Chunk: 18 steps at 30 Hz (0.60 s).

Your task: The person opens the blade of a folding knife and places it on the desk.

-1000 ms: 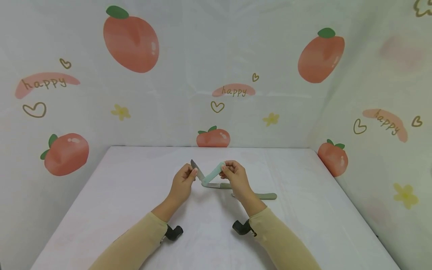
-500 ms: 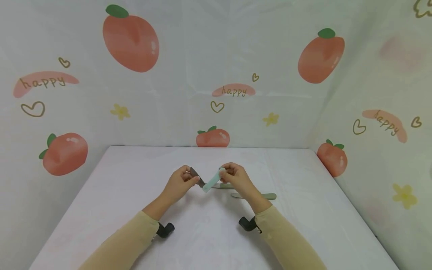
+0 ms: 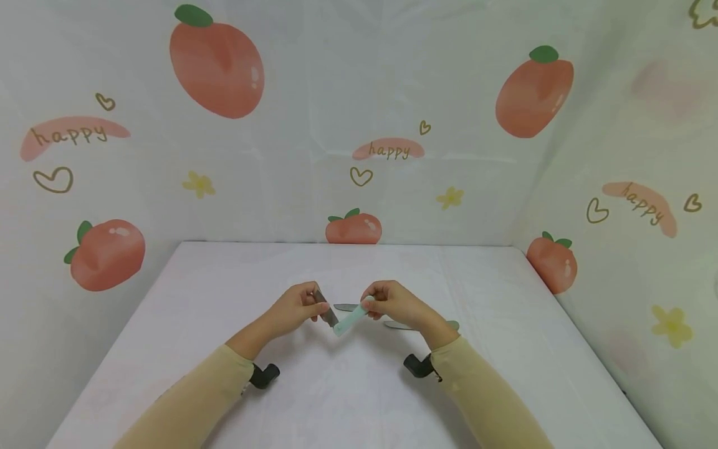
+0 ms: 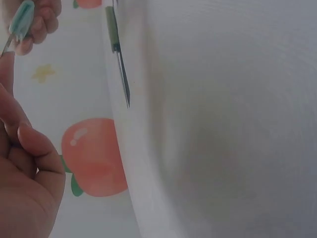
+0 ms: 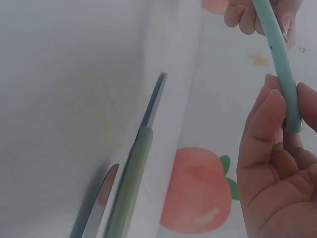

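Above the middle of the table, both hands hold a folding knife with a mint-green handle (image 3: 351, 318), unfolded into a V with its low point towards me. My left hand (image 3: 293, 309) pinches the dark-looking blade (image 3: 327, 313) between thumb and fingers. The handle's upper end is pinched by my right hand (image 3: 397, 304); the right wrist view shows that handle (image 5: 281, 64) between thumb and fingertips. Behind the right hand, a knife's blade (image 3: 345, 307) lies on the table, its green handle mostly covered in the head view. A second knife (image 3: 399, 325) lies nearer, partly hidden by the right wrist.
The white-covered table (image 3: 224, 280) meets a patterned cloth backdrop (image 3: 303, 125) at its back and sides. In the right wrist view, a green knife handle (image 5: 132, 183) and another knife's blade (image 5: 101, 203) lie side by side. Black wrist cameras (image 3: 417, 366) hang under the sleeves.
Both hands have come lower and nearer with the folding knife, and their wrists have spread apart. The blade has turned and looks darker. More of the far knife's blade shows; its handle is now mostly covered.
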Each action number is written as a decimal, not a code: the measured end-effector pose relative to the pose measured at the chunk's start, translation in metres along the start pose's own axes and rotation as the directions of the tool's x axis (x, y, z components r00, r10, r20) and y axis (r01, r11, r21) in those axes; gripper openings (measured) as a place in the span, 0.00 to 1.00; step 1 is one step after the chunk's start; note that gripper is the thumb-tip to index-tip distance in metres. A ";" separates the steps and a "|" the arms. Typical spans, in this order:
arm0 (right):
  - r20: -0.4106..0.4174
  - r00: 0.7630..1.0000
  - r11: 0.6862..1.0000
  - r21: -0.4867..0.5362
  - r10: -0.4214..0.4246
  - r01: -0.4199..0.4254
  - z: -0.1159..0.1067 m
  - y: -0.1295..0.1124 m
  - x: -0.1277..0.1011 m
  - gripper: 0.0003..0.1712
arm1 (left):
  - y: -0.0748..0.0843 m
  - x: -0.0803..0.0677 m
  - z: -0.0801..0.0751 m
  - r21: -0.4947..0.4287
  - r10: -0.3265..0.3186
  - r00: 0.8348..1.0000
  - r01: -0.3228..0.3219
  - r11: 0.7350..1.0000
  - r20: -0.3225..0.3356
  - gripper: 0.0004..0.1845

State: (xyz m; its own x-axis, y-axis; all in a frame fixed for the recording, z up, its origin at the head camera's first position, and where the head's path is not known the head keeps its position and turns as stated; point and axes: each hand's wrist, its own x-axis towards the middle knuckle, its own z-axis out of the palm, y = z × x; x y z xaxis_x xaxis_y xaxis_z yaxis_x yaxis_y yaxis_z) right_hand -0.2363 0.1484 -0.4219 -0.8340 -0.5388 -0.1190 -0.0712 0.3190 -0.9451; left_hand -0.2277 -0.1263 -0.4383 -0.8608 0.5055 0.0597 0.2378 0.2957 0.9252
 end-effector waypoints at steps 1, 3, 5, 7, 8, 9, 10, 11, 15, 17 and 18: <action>0.006 1.000 1.000 0.000 0.006 -0.006 0.000 0.000 0.000 0.08 | 0.000 0.000 0.000 0.002 0.005 1.000 -0.005 1.000 0.007 0.08; 0.009 1.000 1.000 0.000 0.011 -0.011 0.000 -0.001 0.000 0.08 | 0.000 0.000 -0.001 0.001 0.020 1.000 -0.020 1.000 0.015 0.08; 0.000 1.000 1.000 0.002 0.012 -0.012 0.000 -0.001 0.001 0.08 | 0.000 0.000 -0.001 0.002 0.031 0.999 -0.031 1.000 0.013 0.08; -0.017 1.000 1.000 -0.003 0.008 -0.008 0.001 -0.001 0.001 0.08 | -0.001 0.000 -0.001 0.002 0.046 0.999 -0.046 0.999 0.009 0.09; -0.027 1.000 1.000 -0.004 0.006 -0.006 0.002 -0.001 0.001 0.09 | -0.001 0.000 -0.001 0.002 0.050 0.999 -0.050 0.999 0.004 0.09; -0.036 0.999 1.000 -0.005 0.005 -0.005 0.002 -0.002 0.001 0.09 | -0.002 0.000 -0.001 0.004 0.053 0.999 -0.053 0.999 -0.002 0.10; -0.046 0.999 1.000 -0.005 0.005 -0.005 0.003 -0.002 0.001 0.09 | -0.002 0.001 -0.001 0.004 0.052 0.999 -0.052 0.999 -0.010 0.10; -0.055 0.998 1.000 -0.002 0.005 -0.005 0.004 -0.003 0.001 0.09 | -0.002 0.001 -0.001 0.003 0.051 0.999 -0.051 0.999 -0.017 0.10; -0.081 0.997 1.000 0.023 0.011 -0.009 0.005 -0.005 0.001 0.10 | -0.004 0.001 0.000 0.001 0.055 0.997 -0.055 0.999 -0.049 0.11; -0.095 0.995 0.999 0.035 0.006 -0.002 0.006 -0.004 0.002 0.11 | -0.005 0.001 0.000 -0.004 0.066 0.996 -0.066 0.998 -0.067 0.11; -0.103 0.995 0.999 0.038 0.003 0.001 0.006 -0.004 0.002 0.11 | -0.005 0.001 0.000 -0.007 0.070 0.994 -0.071 0.997 -0.079 0.10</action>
State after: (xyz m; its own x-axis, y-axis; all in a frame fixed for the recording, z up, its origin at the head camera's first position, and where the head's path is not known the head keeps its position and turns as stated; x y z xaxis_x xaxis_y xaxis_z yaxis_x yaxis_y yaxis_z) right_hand -0.2346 0.1416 -0.4201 -0.8860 -0.4549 -0.0895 -0.0514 0.2883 -0.9562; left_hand -0.2293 -0.1271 -0.4431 -0.8747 0.4597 0.1535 0.2947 0.2532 0.9214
